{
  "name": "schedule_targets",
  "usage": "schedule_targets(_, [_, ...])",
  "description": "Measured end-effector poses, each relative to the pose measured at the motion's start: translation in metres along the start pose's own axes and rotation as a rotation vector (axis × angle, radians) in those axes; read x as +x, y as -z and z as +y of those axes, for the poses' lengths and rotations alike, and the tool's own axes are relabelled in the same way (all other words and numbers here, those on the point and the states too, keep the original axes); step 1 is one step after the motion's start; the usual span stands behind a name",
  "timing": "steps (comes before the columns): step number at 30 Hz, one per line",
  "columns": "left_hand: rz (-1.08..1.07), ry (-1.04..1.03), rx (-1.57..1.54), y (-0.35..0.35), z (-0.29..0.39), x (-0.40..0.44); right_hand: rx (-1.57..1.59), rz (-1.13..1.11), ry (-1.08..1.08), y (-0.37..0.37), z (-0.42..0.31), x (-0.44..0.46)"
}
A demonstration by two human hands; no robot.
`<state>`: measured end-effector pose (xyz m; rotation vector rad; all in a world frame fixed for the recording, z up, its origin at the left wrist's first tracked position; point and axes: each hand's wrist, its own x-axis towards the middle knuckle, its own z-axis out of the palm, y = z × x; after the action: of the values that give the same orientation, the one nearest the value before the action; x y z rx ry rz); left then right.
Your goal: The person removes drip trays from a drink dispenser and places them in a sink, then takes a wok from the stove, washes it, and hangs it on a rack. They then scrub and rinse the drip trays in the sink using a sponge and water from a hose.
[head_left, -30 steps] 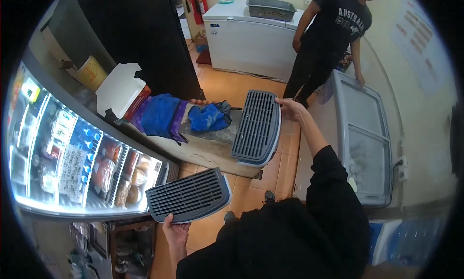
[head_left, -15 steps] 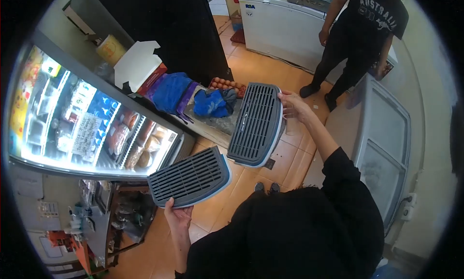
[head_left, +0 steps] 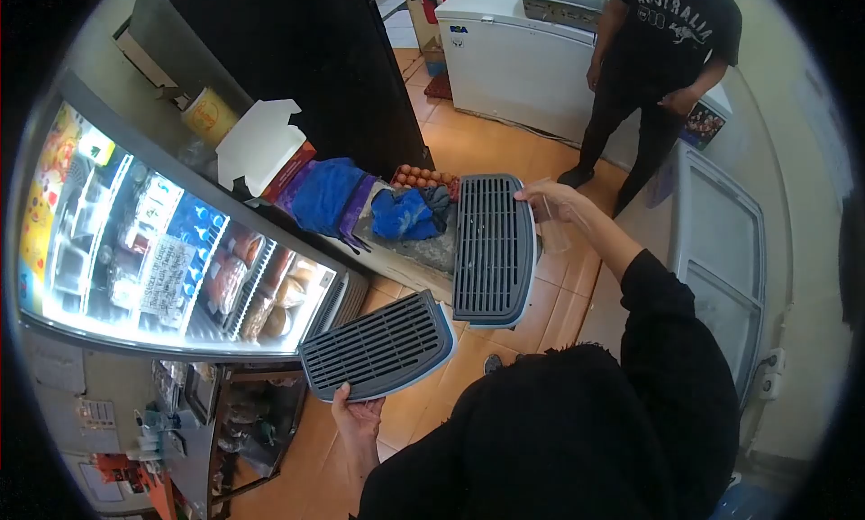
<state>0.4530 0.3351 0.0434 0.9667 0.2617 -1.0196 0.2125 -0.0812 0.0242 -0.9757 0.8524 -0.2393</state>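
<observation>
My left hand [head_left: 358, 415] holds a dark grey slatted tray [head_left: 378, 345] with a pale rim by its lower edge, thumb on top and fingers beneath. A similar slatted tray [head_left: 492, 248] is gripped at its upper right edge by my right hand [head_left: 550, 201]. Something clear and see-through [head_left: 554, 234] hangs below my right fingers. The two trays are close together, the right one more upright. Behind them a blue and grey cloth [head_left: 407, 214] lies on a concrete ledge [head_left: 431, 252], beside several eggs [head_left: 422, 177].
A lit display fridge [head_left: 171, 250] stands at the left. A person [head_left: 667, 60] in dark clothes stands at the back right, between a white chest freezer [head_left: 505, 69] and a glass-topped freezer [head_left: 721, 241]. An open white box [head_left: 257, 150] sits behind the ledge's blue bundle [head_left: 329, 196].
Both trays stay in my hands while the view shifts. The right tray has turned more upright. The other person's hand has left the glass-topped freezer and is at their waist.
</observation>
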Motion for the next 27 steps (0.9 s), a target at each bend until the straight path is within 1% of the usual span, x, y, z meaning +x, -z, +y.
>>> schedule_targets(2, [0.003,-0.002,0.002,-0.003,0.0,0.003,0.037,-0.017,0.011,-0.001,-0.005,-0.007])
schedule_targets(4, [-0.008,-0.019,-0.002,-0.011,0.0,0.004,0.04,0.158,-0.03,-0.001,-0.013,-0.017])
schedule_targets(5, [-0.018,-0.039,0.002,-0.015,-0.001,0.004,0.035,0.162,-0.035,0.007,-0.009,-0.011])
schedule_targets(6, [-0.012,-0.033,-0.001,-0.018,0.0,0.004,0.082,0.154,-0.05,0.011,-0.005,-0.007])
schedule_targets(8, [-0.067,-0.01,-0.038,-0.024,0.001,0.006,0.154,0.129,-0.047,0.019,0.0,-0.004])
schedule_targets(9, [-0.055,-0.011,-0.041,-0.03,-0.001,0.006,0.153,0.123,-0.058,0.016,-0.005,-0.008])
schedule_targets(12, [0.043,-0.076,-0.019,-0.052,-0.006,0.006,0.178,0.003,-0.137,0.022,-0.01,-0.001])
schedule_targets(15, [0.052,-0.112,-0.042,-0.08,-0.017,0.011,0.147,-0.011,-0.086,0.03,-0.013,0.011])
schedule_targets(16, [0.004,-0.102,-0.034,-0.086,-0.02,0.015,0.166,-0.025,-0.102,0.042,-0.012,0.02])
schedule_targets(17, [0.013,-0.11,-0.043,-0.099,-0.026,0.016,0.157,-0.035,-0.107,0.051,-0.015,0.024])
schedule_targets(19, [0.114,-0.193,-0.073,-0.131,-0.042,0.018,0.234,-0.044,-0.074,0.076,-0.03,0.031])
schedule_targets(21, [0.121,-0.193,-0.105,-0.157,-0.059,0.026,0.219,-0.032,-0.101,0.111,-0.049,0.043])
schedule_targets(22, [0.138,-0.226,-0.103,-0.174,-0.066,0.028,0.236,0.021,-0.078,0.124,-0.058,0.045])
schedule_targets(23, [0.162,-0.262,-0.103,-0.194,-0.076,0.03,0.25,0.069,-0.058,0.141,-0.068,0.05])
schedule_targets(27, [0.121,-0.298,-0.128,-0.269,-0.112,0.054,0.257,0.035,-0.032,0.232,-0.099,0.097])
